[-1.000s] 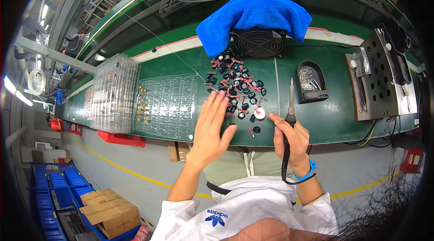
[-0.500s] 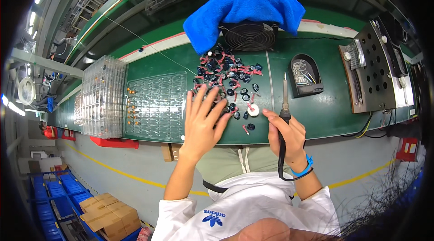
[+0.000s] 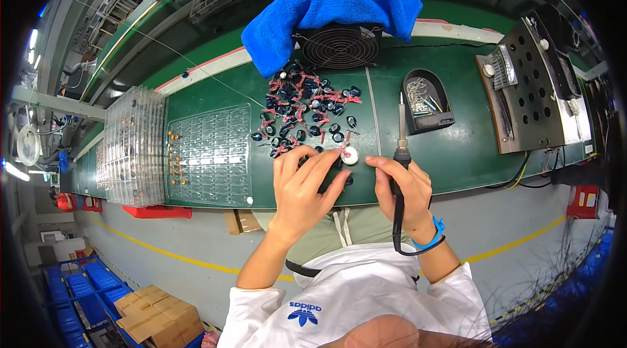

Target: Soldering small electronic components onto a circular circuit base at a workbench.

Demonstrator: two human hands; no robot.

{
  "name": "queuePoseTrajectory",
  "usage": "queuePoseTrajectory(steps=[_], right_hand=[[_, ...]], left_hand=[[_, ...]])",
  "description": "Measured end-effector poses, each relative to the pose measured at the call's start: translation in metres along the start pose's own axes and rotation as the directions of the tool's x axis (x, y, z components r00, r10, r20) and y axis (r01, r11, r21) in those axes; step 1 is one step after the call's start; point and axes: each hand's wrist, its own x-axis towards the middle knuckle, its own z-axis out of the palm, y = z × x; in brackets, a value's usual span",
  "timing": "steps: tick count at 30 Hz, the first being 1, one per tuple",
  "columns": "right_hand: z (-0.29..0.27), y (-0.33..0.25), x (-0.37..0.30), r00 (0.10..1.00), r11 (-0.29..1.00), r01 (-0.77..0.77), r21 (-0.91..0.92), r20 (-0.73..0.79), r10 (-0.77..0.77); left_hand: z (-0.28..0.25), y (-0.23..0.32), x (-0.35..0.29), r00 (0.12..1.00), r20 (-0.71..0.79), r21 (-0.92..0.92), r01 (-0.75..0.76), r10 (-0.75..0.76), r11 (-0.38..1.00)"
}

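Note:
My right hand (image 3: pixel 405 188) grips a soldering iron (image 3: pixel 400 142) upright, its tip pointing away from me over the green bench (image 3: pixel 450 158). My left hand (image 3: pixel 304 184) lies fingers-spread on the bench, its fingertips on small black parts beside a small white round piece (image 3: pixel 350 156). Just beyond lies a pile of black round components with red leads (image 3: pixel 302 109).
A clear plastic tray with rows of pockets (image 3: pixel 212 152) lies to the left, next to a stack of clear trays (image 3: pixel 130 145). A fan (image 3: pixel 338 46) under a blue towel (image 3: pixel 326 1) stands behind. A black holder (image 3: pixel 426 101) and a perforated metal unit (image 3: pixel 529 86) sit right.
My left hand has slid right and closer to the white piece, its fingers now on the nearest black parts. The right hand with the iron has stayed about where it was.

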Motion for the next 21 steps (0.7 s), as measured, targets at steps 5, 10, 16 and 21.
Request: queuePoseTrajectory(steps=[5,10,16,21], right_hand=[[0.008,-0.007,0.006,0.999,0.999,0.017,0.048,0.04,-0.019],[-0.003,-0.008,0.0,0.994,0.999,-0.042,-0.033,0.102,0.046],[-0.004,0.002,-0.01,0.995,1.0,0.022,0.02,0.097,-0.024],[0.001,0.002,-0.009,0.995,0.999,0.011,0.039,0.1,-0.015]], left_hand=[[-0.007,-0.007,-0.008,1.0,0.006,-0.001,-0.013,0.013,1.0],[-0.043,-0.016,-0.01,0.996,-0.081,-0.058,0.031,-0.036,0.998],[-0.13,-0.124,-0.071,0.899,-0.289,0.267,0.406,-0.33,0.874],[-0.165,-0.149,-0.105,0.828,-0.346,0.467,0.559,-0.44,0.685]])
